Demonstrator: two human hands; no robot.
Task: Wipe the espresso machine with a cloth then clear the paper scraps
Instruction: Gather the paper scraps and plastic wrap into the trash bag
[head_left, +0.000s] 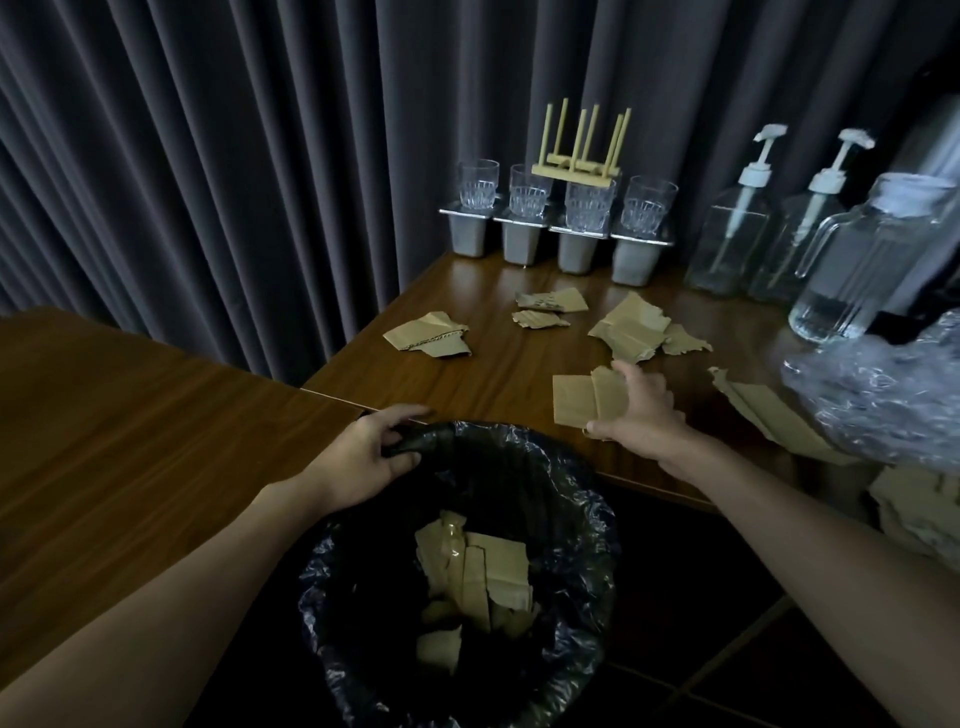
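A paper scrap (582, 400) under the right hand (641, 410), the bin (576, 470) in the left hand (371, 457)
The paper scrap lies near the front edge of the table (493, 366); the right hand is on it, thumb at its near side and fingers curled over the top, pinching it. The left hand grips the rim of the black-lined bin just below that edge, arm reaching forward. More scraps (426, 340) lie farther back on the table, some inside the bin

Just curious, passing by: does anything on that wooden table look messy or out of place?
Yes. Torn brown paper scraps lie scattered over the table, and a small wooden rack sits legs up on the glasses. The right hand grips one scrap.
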